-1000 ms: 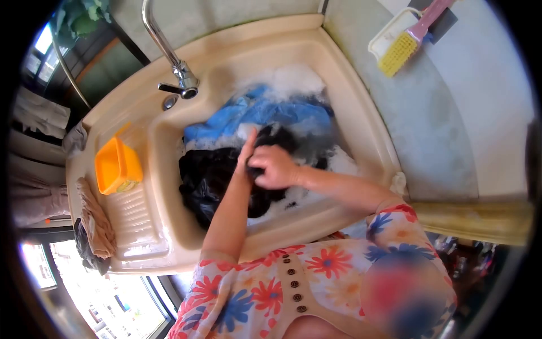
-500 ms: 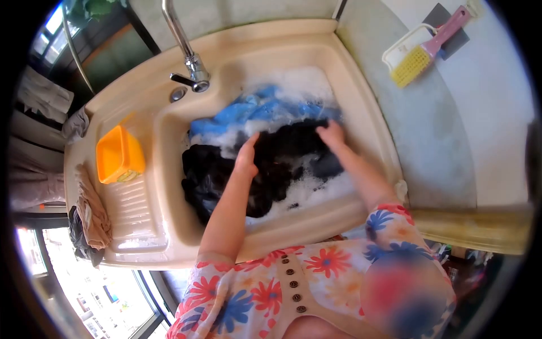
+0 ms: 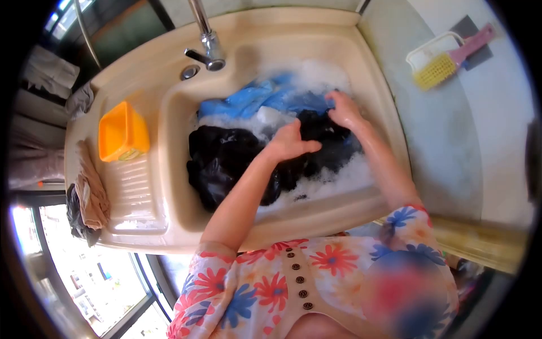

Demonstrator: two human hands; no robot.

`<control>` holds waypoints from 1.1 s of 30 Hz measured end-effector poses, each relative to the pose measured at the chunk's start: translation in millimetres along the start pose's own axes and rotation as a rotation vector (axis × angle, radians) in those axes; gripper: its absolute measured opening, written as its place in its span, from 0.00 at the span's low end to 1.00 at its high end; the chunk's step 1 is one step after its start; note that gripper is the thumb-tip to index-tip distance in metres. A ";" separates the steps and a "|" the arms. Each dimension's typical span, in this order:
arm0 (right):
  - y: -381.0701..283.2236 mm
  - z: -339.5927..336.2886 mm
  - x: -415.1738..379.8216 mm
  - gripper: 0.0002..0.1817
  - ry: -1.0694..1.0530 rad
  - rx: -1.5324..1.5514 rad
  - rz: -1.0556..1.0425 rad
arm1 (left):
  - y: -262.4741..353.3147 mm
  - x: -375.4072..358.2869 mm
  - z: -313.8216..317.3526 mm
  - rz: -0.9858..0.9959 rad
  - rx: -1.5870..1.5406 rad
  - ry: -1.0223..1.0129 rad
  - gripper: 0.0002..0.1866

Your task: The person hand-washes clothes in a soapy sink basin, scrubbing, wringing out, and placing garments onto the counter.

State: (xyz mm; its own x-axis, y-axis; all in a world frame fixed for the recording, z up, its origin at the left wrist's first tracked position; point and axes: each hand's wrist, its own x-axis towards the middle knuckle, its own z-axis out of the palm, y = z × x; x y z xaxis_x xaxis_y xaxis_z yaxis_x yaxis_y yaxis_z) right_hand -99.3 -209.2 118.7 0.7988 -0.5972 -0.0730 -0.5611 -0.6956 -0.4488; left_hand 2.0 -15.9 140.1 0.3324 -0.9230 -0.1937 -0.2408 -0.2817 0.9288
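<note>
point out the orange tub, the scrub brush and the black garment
orange tub (image 3: 123, 131), head view, its inside
scrub brush (image 3: 433, 71), head view, yellow bristles
black garment (image 3: 226, 161), head view, wet folds left of the hands

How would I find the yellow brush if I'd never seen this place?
Start at the big cream sink full of suds, then look along the grey counter on its far right. The brush lies there in a white tray: yellow bristles, pink handle, nothing else like it.

1. The person wears a short-sleeved floral top, pale with red, orange and blue flowers.
2. A beige placket runs down its front with a row of small dark buttons.
3. Both forearms are bare and wet.
</note>
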 end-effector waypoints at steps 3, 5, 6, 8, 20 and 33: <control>-67.8 -12.1 -25.8 0.26 -0.031 0.221 -0.503 | 2.4 -21.2 -44.3 0.084 0.403 -0.031 0.35; -92.6 23.7 -67.6 0.31 -0.245 0.072 -0.535 | 12.7 -41.3 -82.4 0.051 0.773 -0.211 0.40; -89.8 39.0 -85.3 0.34 -0.347 -0.078 -0.530 | -0.9 -63.8 -89.1 0.236 0.900 -0.039 0.40; -77.4 59.7 -87.2 0.39 -0.596 -0.312 -0.415 | -25.6 -95.0 -85.3 0.175 1.097 -0.067 0.40; -47.7 73.1 -42.6 0.15 0.022 0.496 0.178 | -53.8 -20.0 -52.6 -0.570 -1.049 0.173 0.26; 20.9 17.0 -3.0 0.24 -0.153 -0.021 0.200 | -28.7 -24.4 -65.8 -0.186 -0.316 0.250 0.33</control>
State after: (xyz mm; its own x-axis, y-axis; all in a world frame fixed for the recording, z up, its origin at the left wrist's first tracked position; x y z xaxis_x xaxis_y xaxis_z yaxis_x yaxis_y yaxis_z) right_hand -109.8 -215.2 94.4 0.6942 -0.6576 -0.2928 -0.7143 -0.5789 -0.3934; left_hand 60.8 31.9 138.9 0.5630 -0.7619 -0.3202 0.1218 -0.3068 0.9440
